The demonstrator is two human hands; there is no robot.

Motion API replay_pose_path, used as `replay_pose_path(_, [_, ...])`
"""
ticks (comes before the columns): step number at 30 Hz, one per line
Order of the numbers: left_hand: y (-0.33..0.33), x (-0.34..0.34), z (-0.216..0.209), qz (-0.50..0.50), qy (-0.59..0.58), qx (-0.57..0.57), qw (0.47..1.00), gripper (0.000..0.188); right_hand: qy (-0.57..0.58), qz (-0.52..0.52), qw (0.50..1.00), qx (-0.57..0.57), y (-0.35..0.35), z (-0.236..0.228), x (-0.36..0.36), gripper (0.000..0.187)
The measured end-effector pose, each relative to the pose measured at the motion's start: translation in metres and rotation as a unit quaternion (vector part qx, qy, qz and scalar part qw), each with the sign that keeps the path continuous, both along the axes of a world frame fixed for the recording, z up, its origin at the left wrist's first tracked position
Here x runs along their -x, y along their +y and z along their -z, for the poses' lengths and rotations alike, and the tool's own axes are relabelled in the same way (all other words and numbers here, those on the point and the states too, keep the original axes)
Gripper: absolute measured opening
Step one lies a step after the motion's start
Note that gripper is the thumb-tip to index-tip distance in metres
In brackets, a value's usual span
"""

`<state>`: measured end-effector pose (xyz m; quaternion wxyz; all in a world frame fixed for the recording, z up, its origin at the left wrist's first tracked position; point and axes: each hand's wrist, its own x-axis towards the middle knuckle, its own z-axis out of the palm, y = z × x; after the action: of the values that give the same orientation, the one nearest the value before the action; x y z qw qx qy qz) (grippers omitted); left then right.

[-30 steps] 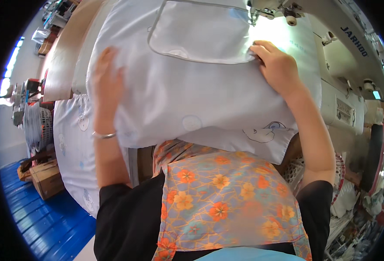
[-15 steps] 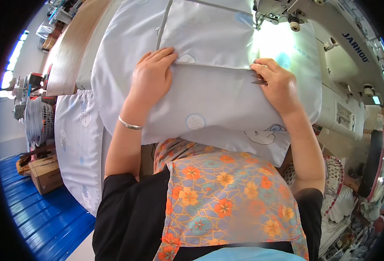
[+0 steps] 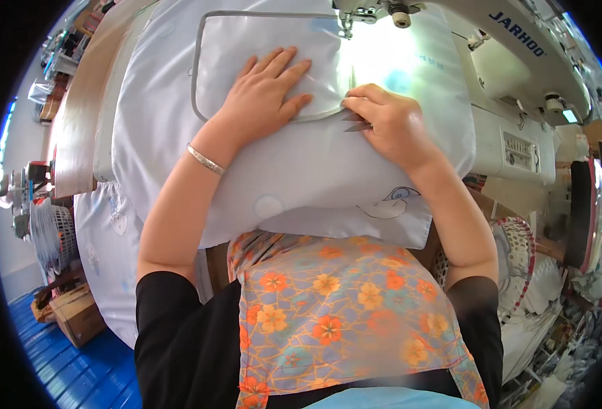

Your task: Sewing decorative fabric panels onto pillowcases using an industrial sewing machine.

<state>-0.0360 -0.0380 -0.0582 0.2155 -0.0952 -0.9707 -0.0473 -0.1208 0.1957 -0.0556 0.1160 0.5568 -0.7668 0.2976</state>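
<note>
Under the lit head of a sewing machine [image 3: 474, 24] lies white printed cloth [image 3: 321, 160]. On it is a round-cornered, shiny white panel [image 3: 229, 51] edged in grey. My left hand [image 3: 263, 92] lies flat on this panel with its fingers spread. My right hand [image 3: 393, 126] is closed at the panel's near right part, thumb and fingertips together at its edge. Dark pointed blades of thread snips [image 3: 357, 124] stick out from beneath my right hand; the rest is hidden in the palm. The needle area [image 3: 346, 28] is just beyond the right fingertips.
A wooden board [image 3: 86, 102] runs along the left of the cloth. Below it on the blue floor [image 3: 38, 354] stands a cardboard box [image 3: 77, 313], near a white basket [image 3: 61, 235]. The cloth hangs over the front edge towards my flowered apron [image 3: 335, 300].
My left hand has moved from the panel's near left edge rightwards onto its middle, fingers spreading. My right hand keeps about the same place by the machine. The whole view has shifted.
</note>
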Motion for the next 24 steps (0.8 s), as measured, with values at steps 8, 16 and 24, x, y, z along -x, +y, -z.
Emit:
replay_pose_path(8, [0.023, 0.025, -0.005, 0.151, -0.016, -0.026, 0.988, 0.034, -0.005, -0.001, 1.000, -0.013, -0.002, 0.001, -0.003, 0.037])
replay_pose_path(16, [0.026, 0.028, -0.008, 0.187, -0.043, -0.014, 0.981, 0.037, -0.027, 0.028, 0.999, 0.008, 0.018, 0.005, -0.009, 0.036])
replay_pose_path(24, [0.024, 0.021, -0.009, 0.201, 0.006, -0.005, 0.980, 0.031, -0.255, 0.394, 0.825, 0.315, 0.171, 0.077, -0.063, 0.021])
